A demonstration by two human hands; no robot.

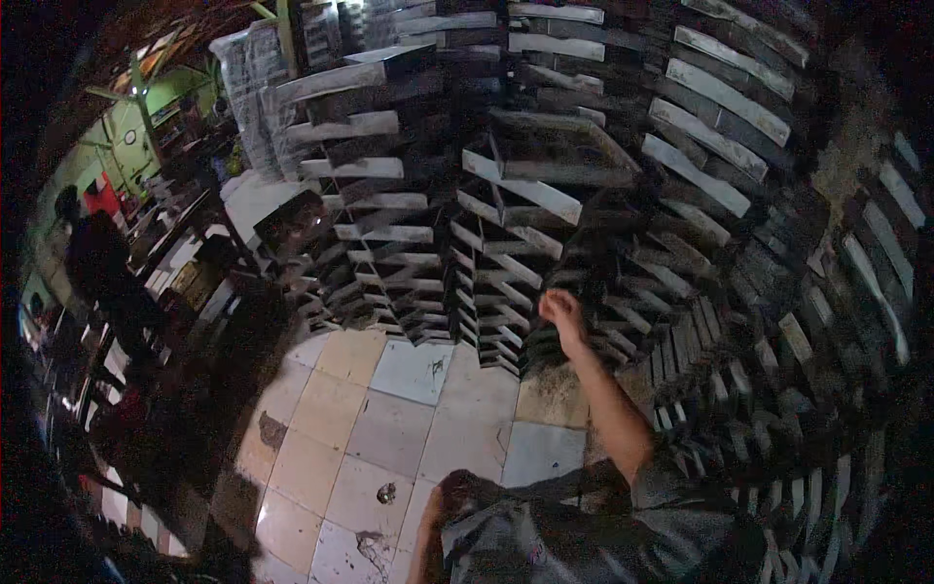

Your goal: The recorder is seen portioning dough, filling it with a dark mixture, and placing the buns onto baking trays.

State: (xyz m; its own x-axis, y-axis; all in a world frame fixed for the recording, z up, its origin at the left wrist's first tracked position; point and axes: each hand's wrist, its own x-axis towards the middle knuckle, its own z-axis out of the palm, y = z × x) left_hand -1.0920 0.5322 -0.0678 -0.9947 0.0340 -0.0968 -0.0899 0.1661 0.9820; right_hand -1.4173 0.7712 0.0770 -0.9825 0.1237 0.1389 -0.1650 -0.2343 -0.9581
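Observation:
My right hand [560, 310] reaches forward with the arm bent, in front of tall stacks of shallow wooden trays. Its fingers look curled together. The picture is too dim and blurred to show whether anything is in them. Nearest to it is a stack of trays [516, 263] with pale edges, set at alternating angles. On the upper part of the stacks lies a dark rectangular tray [569, 146] with a raised rim. My left arm [426, 535] hangs down by the dark shirt and leaves the lower edge, so the left hand is out of sight.
Pale, stained floor tiles [389, 438] lie ahead. More tray stacks [725, 97] rise along the right side. A translucent plastic-wrapped pile [251, 107] stands at the back left. Farther left, a dark figure of a person [102, 263] is beside dim racks or benches.

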